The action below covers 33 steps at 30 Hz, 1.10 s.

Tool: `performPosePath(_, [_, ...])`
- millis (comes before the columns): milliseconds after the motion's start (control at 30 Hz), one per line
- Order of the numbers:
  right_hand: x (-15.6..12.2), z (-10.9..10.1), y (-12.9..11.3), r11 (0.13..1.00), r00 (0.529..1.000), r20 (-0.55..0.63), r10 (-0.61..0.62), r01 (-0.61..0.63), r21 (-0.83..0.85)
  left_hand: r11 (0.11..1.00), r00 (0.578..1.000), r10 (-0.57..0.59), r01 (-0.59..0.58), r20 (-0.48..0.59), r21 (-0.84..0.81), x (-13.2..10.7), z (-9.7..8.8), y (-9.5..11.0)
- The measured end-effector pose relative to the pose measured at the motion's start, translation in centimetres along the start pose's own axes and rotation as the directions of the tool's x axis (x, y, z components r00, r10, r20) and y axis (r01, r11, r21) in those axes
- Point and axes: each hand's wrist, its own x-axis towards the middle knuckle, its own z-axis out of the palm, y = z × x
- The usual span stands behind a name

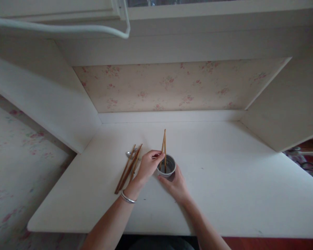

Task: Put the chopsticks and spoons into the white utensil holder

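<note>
at work over a white desk (219, 166), with both bare hands meeting at a small grey cup (170, 161) near the middle. pinching light wooden chopsticks (165, 147) with the left hand (147, 166), fingers narrow, set on the left-hand stick of the pair; unable to tell from this angle about any hold on the other. gripping the cup from the lower right with the right hand (178, 187), fingers curled about the outside and partly hidden, thumb along the near side. standing in the cup, two sticks, lower ends down inside, upper ends rising well above the rim and meeting at the top. hard to tell: any contact between the base of the cup and the desk. lying just left of the left hand, in a slanting bundle: loose chopsticks (130, 168), some light, some dark. partly covered by their upper ends, a shiny metal utensil (128, 154), exact shape unclear. around the left wrist, a silver bracelet (127, 199). behind the desk, flowered wallpaper (169, 86); overhead, a white cabinet (156, 45) and, at upper left, a white bar (67, 28).
</note>
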Motion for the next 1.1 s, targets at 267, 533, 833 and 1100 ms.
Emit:
performPosePath(267, [-0.01, -0.18, -0.40, 0.999, 1.000, 0.004, 0.010, -0.010, -0.034, 0.998, 0.999, 0.029, -0.027, -0.045, 0.048, 0.18, -0.07, 0.32])
performPosePath(533, [-0.04, -0.31, -0.41, 0.999, 1.000, 0.015, 0.018, -0.017, -0.042, 0.995, 0.996, 0.071, -0.066, -0.055, 0.081, 0.09, -0.12, 0.68])
performPosePath(833, [-0.04, -0.18, -0.42, 0.999, 1.000, 0.009, 0.001, -0.001, -0.054, 0.992, 0.995, 0.098, -0.095, -0.025, 0.078, -0.01, 0.05, 0.32])
performPosePath(1100, [-0.03, -0.06, -0.27, 0.999, 1.000, 0.007, 0.004, -0.004, -0.038, 0.998, 0.999, 0.052, -0.052, -0.017, 0.019, -0.24, -0.32, 0.34])
